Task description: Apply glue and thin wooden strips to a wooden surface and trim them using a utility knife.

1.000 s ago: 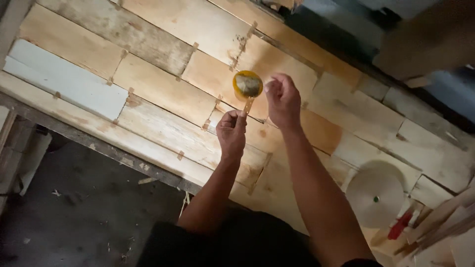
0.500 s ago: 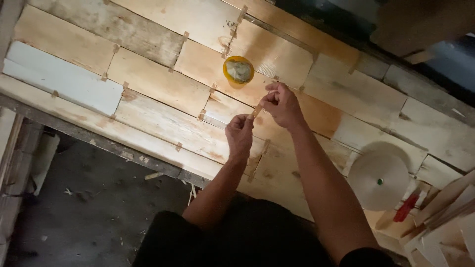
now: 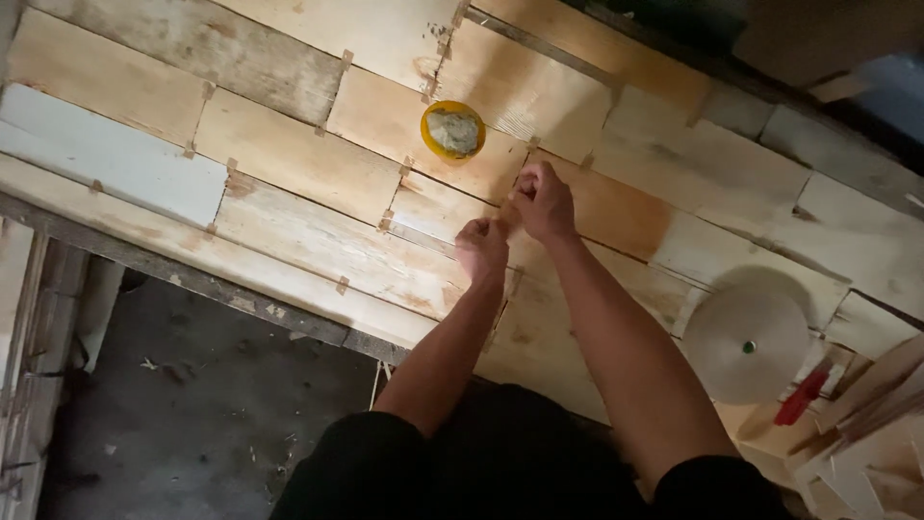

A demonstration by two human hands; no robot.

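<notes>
You have no labels, signs or screens in view, and hardly a package. The nearest thing to one is the tub (image 3: 452, 130), a small round yellow container lying open on the boards just beyond your hands, its inside filled with a pale grey-green mass. It sits near the upper middle of the view, close to a seam between boards. No print on it can be made out. Nothing else here is wrapped, boxed or marked.
</notes>
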